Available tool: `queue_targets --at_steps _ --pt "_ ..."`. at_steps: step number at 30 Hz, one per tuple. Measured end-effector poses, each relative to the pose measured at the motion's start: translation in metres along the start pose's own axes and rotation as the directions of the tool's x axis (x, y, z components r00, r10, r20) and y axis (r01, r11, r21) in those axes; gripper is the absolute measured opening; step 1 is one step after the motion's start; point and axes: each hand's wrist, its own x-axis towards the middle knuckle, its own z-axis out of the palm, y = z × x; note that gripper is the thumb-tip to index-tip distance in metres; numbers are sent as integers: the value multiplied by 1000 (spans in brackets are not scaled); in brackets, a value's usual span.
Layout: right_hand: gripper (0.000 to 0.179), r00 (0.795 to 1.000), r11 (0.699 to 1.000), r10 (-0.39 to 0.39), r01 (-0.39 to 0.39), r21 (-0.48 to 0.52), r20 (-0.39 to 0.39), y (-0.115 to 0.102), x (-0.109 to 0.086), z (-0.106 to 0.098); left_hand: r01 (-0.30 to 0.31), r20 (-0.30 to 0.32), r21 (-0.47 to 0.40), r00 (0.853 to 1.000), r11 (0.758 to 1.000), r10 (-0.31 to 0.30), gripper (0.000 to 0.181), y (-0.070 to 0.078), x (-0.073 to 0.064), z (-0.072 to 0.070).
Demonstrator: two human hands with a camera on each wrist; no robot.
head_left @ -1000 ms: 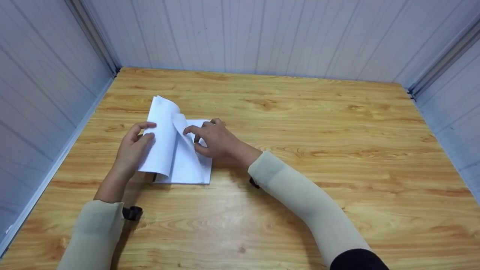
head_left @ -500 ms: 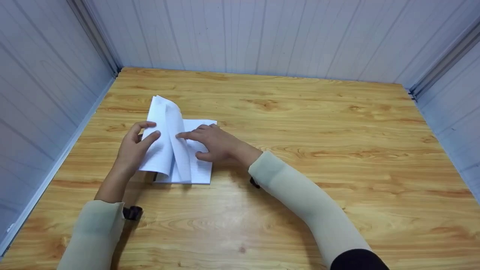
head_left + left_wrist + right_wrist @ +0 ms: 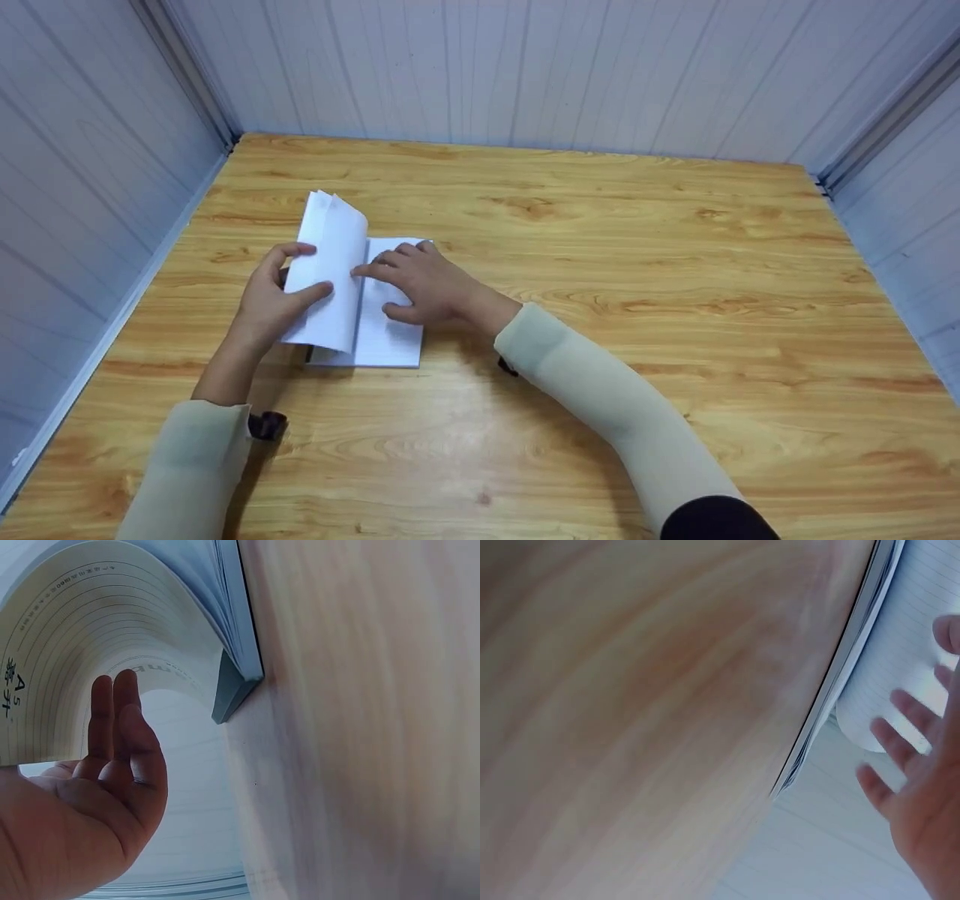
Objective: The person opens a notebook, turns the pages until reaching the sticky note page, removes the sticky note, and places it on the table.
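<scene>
A notebook (image 3: 390, 346) with white ruled pages lies on the wooden table, left of centre. My left hand (image 3: 274, 304) pinches its raised, curling pages (image 3: 330, 232), thumb on top and fingers behind. From below, the left wrist view shows the printed, lined underside (image 3: 45, 705) of the raised part and the dark spine (image 3: 231, 686). My right hand (image 3: 431, 285) is over the right-hand page, fingers spread, with the index fingertip at the curled sheet's edge. In the right wrist view the right hand (image 3: 930, 795) holds nothing, beside the ruled paper (image 3: 926, 600).
The wood-grain table (image 3: 637, 300) extends to the right and in front of the notebook. Pale panelled walls (image 3: 480, 75) close off the back and both sides. Black wrist straps (image 3: 268, 426) are on the forearms.
A loose sheet has swung leftward onto the raised pages. My left thumb has shifted right over it. My right hand has moved slightly left, its fingers straightening.
</scene>
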Motion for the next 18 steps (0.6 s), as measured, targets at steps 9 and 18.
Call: queue_targets --at_steps 9,18 --pt "39 956 961 244 -261 -90 -166 2 0 2 -1 -24 -7 1000 1000 1 51 0 -1 -1" --pt "40 904 906 419 -422 -16 -86 10 -2 4 -36 -46 -53 998 998 34 46 4 -2 -1"
